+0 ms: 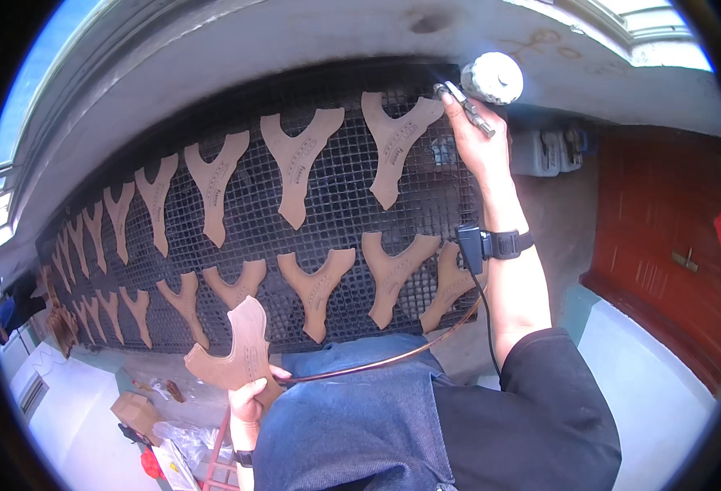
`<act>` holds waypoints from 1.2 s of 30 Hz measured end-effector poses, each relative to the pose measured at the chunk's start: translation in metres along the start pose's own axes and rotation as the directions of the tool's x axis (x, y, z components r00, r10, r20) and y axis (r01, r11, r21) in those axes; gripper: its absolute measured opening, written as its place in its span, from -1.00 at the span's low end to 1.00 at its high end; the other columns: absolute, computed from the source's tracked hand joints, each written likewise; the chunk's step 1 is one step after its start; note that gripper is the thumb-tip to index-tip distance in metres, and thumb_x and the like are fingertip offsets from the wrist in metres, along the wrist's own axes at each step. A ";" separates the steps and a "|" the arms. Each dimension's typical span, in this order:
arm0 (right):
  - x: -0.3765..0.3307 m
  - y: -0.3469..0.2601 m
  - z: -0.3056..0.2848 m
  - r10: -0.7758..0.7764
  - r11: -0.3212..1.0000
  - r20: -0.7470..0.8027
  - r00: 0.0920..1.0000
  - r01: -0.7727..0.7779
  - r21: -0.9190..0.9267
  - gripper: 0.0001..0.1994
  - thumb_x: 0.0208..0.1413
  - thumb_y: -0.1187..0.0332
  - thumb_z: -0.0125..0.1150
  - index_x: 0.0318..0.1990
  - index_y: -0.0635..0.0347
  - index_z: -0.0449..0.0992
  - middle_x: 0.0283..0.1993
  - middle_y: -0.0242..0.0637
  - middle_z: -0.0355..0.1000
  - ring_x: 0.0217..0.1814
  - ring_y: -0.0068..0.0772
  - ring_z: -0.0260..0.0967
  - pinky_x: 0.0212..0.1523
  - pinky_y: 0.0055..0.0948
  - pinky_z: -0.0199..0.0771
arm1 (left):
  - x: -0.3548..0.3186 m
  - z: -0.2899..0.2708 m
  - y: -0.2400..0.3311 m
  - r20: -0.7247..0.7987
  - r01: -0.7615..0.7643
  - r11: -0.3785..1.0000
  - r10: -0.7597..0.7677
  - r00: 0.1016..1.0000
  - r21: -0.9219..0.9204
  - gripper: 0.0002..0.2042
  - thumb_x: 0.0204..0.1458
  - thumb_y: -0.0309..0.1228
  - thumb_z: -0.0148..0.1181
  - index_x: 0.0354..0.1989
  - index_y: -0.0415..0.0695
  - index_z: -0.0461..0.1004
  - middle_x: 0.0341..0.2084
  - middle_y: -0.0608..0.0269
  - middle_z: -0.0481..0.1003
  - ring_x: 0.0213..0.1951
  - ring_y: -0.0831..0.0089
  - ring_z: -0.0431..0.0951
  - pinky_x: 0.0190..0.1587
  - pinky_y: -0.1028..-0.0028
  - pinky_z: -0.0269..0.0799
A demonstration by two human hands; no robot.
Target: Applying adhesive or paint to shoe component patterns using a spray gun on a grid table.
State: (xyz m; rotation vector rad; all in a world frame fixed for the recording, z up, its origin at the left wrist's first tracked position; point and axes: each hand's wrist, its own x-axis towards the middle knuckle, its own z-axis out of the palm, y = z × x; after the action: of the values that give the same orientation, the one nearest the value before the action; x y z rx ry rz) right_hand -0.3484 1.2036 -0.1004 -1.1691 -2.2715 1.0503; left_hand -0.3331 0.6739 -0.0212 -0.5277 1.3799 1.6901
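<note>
My left hand [248, 399] grips a brown Y-shaped flat piece [236, 353] by its narrow end, thumb on its face, in front of my apron [352, 409]. Up at the far right, my right hand [485, 141] is wrapped around a metal spray gun [468, 110] with a round white cup [493, 79] beside it. The gun's front end is close to the upper right corner of a large Y-shaped piece [395, 143] lying on the black grid [344, 217]. A thin brown hose [377, 362] curves from beside my left hand toward my right forearm.
Several matching Y-shaped pieces [299, 168] lie in two rows along the grid. Behind it runs a pale wall [295, 41]. A white jug [536, 153] and a red-brown door [663, 237] are at right. A cardboard box [137, 416] and plastic bags [184, 442] sit at lower left.
</note>
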 end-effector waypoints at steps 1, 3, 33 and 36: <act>0.002 -0.004 0.003 -0.009 1.000 -0.006 1.000 0.009 0.016 -0.55 0.20 -0.07 0.35 -0.34 0.22 0.61 -0.50 -0.16 0.50 -0.44 -0.30 0.42 -0.25 -0.31 0.47 | -0.002 0.001 0.000 -0.004 0.004 1.000 -0.004 1.000 -0.020 -0.29 -0.15 -0.42 0.29 0.26 -0.42 0.29 -0.12 -0.18 0.54 -0.16 -0.06 0.65 -0.09 0.12 0.64; 0.005 -0.013 0.012 -0.020 0.999 0.039 0.999 0.019 0.031 -0.55 0.21 -0.09 0.34 -0.32 0.20 0.63 -0.48 -0.18 0.52 -0.42 -0.31 0.44 -0.23 -0.33 0.47 | -0.005 0.004 -0.002 -0.033 0.000 1.000 -0.001 0.999 -0.023 -0.28 -0.15 -0.40 0.30 0.26 -0.43 0.28 -0.14 -0.19 0.55 -0.17 -0.04 0.65 -0.11 0.14 0.66; -0.164 -0.021 -0.022 0.245 0.957 0.405 0.881 -0.151 -0.249 -0.60 0.21 -0.04 0.28 -0.22 0.16 0.67 -0.30 -0.03 0.61 -0.16 0.02 0.63 -0.14 -0.14 0.59 | -0.005 -0.027 0.001 0.079 -0.002 0.998 -0.003 0.997 0.067 -0.33 -0.13 -0.36 0.26 0.20 -0.48 0.32 -0.18 -0.20 0.59 -0.16 0.03 0.65 -0.01 0.21 0.56; -0.136 -0.017 -0.026 0.231 0.963 0.376 0.897 -0.155 -0.222 -0.63 0.23 -0.01 0.29 -0.21 0.15 0.67 -0.30 -0.05 0.62 -0.16 0.00 0.63 -0.12 -0.16 0.59 | -0.004 -0.024 0.000 0.069 -0.010 0.995 0.003 0.998 0.103 -0.34 -0.13 -0.34 0.25 0.18 -0.47 0.34 -0.21 -0.20 0.61 -0.18 0.05 0.65 -0.02 0.23 0.56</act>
State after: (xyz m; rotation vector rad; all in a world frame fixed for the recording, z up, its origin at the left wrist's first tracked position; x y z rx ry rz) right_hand -0.2623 1.0987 -0.0697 -1.3868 -2.6582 1.2715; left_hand -0.3352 0.6499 -0.0251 -0.4031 1.4120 1.6175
